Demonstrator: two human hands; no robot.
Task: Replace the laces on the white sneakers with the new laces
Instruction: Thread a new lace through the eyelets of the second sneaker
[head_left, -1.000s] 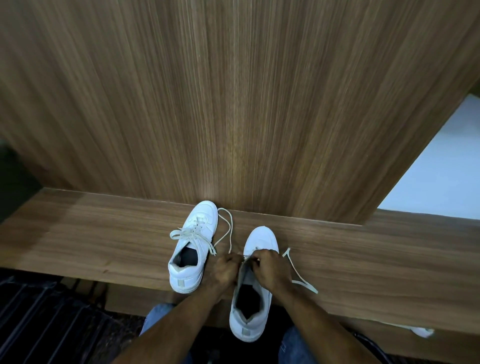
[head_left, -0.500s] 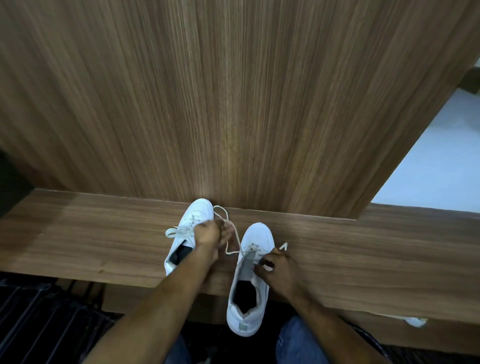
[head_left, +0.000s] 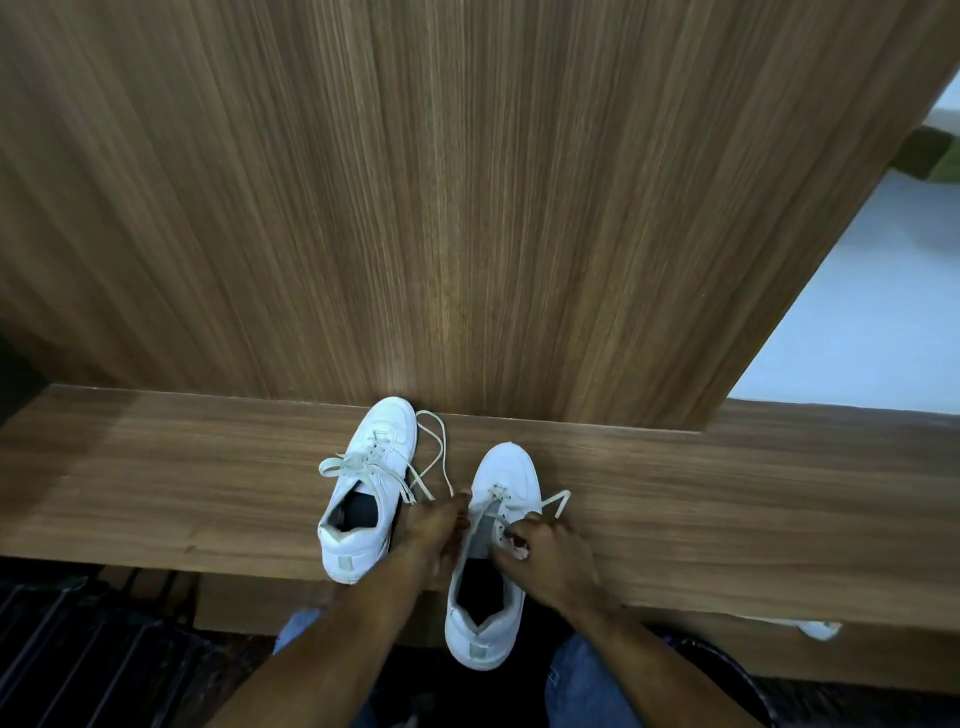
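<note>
Two white sneakers stand on a wooden ledge (head_left: 156, 483), toes toward the wall. The left sneaker (head_left: 371, 483) is laced with a loosely tied cream lace. The right sneaker (head_left: 493, 545) hangs its heel over the ledge's front edge and has a cream lace (head_left: 434, 452) threaded through its front eyelets. My left hand (head_left: 436, 525) pinches one end of that lace at the shoe's left side. My right hand (head_left: 545, 551) grips the other lace end at the right eyelets, and a short loop (head_left: 558, 501) sticks out beyond it.
A tall wood-grain panel (head_left: 467, 208) rises right behind the sneakers. A pale floor (head_left: 857, 322) shows at the right. A white object (head_left: 818, 629) lies under the ledge at right. Dark slats (head_left: 78, 649) fill the lower left, and my jeans show at the bottom.
My left hand has come back down from beside the left sneaker to the right sneaker's left side, bringing the lace end. My right hand stays at the right eyelets.
</note>
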